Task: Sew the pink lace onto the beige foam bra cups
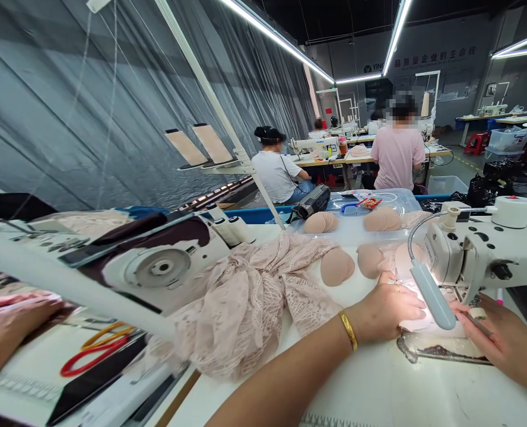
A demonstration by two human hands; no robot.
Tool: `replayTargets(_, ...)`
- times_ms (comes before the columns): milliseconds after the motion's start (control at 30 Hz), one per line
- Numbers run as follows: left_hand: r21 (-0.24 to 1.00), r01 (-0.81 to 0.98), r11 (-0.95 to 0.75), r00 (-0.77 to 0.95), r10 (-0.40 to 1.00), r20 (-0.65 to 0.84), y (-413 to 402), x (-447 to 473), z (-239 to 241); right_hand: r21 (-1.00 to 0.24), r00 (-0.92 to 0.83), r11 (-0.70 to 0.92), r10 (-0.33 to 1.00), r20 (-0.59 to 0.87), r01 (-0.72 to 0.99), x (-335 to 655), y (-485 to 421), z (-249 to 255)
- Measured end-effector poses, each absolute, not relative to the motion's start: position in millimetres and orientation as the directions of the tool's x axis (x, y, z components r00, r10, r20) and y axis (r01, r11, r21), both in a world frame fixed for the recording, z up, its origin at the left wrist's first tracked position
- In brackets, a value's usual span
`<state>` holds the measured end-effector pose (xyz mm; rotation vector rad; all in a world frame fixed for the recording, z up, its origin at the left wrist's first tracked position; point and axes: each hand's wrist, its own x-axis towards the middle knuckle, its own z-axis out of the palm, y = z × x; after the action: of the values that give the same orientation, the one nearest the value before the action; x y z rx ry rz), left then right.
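My left hand (386, 311), a gold bangle on its wrist, rests with bent fingers on a pale pink fabric piece (417, 325) under the head of a white sewing machine (472, 255). My right hand (497, 335) lies flat on the right side of the same piece, its fingers stretched toward the needle area, one of them taped. The machine's small lamp (430, 293) lights the fabric and hides part of it. A heap of pink lace (245, 302) lies just left of my left forearm.
Beige bra cups (337, 267) lie behind the lace, more in a clear bin (381, 220). A second machine (156, 267) and red and orange scissors (92, 356) are at left, beside another hand (5, 338). Two people (275, 172) (397, 154) sit at far tables.
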<state>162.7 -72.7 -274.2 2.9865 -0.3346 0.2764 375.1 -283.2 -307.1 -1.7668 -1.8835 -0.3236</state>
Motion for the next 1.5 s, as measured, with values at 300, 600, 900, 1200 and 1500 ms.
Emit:
replayTargets(300,0.085,-0.2,-0.976,0.957,-0.176,0.231,-72.8,161.7,-273.6,-0.177,0.059,0.029,0.881,0.469,0.984,386.4,-289.3,-335.4)
replayTargets(600,-0.022,-0.163,-0.986,0.953,-0.163,0.255,-80.7,160.2,-278.8,-0.252,0.017,0.094,0.914,0.405,0.963,381.9,-289.1,-320.2)
replayTargets(900,-0.11,-0.196,-0.974,0.924,-0.221,0.313,-91.0,155.6,-281.4,-0.239,-0.059,0.17,0.91,0.41,0.956,375.2,-289.3,-314.3)
replayTargets(1200,-0.166,-0.237,-0.957,0.88,-0.284,0.382,-107.6,145.7,-282.4,-0.288,-0.151,0.223,0.956,0.252,0.931,365.0,-288.1,-313.2)
replayTargets(1500,-0.108,-0.176,-0.978,0.922,-0.202,0.331,-98.9,155.7,-283.4,-0.337,-0.018,0.119,0.957,0.289,0.934,364.1,-278.7,-318.5)
